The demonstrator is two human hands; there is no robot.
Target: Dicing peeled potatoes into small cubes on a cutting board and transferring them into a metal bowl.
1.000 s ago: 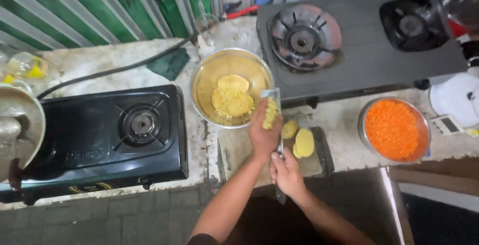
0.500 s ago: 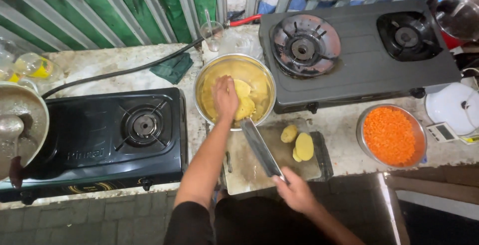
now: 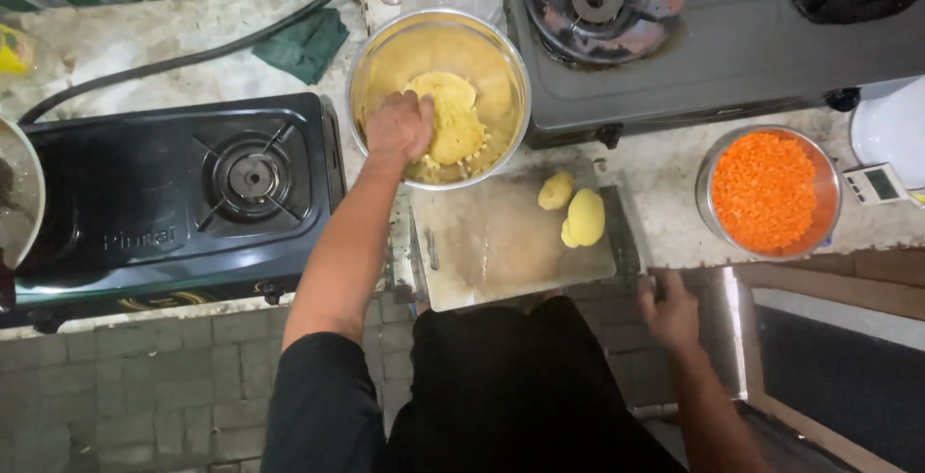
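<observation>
My left hand [image 3: 400, 126] reaches into a metal bowl [image 3: 501, 68] and presses on the yellow mashed food [image 3: 453, 121] inside it. My right hand [image 3: 670, 311] hangs below the counter's front edge, to the right of the cutting board [image 3: 491, 251], with its fingers curled. Whether it holds anything is hidden. Two peeled yellow potatoes [image 3: 578, 213] lie on the far right part of the board.
A black single-burner stove [image 3: 173, 194] stands on the left, and a grey two-burner stove [image 3: 713, 30] at the back right. A metal bowl of chopped orange carrot [image 3: 766, 192] sits on the right beside a small scale [image 3: 877, 184]. A green cloth [image 3: 308, 41] and a black hose [image 3: 193, 59] lie behind.
My left hand stays in the bowl, pressing the yellow food. My right hand, which held a knife over the board, has dropped below the counter edge to the right, and the knife is out of sight.
</observation>
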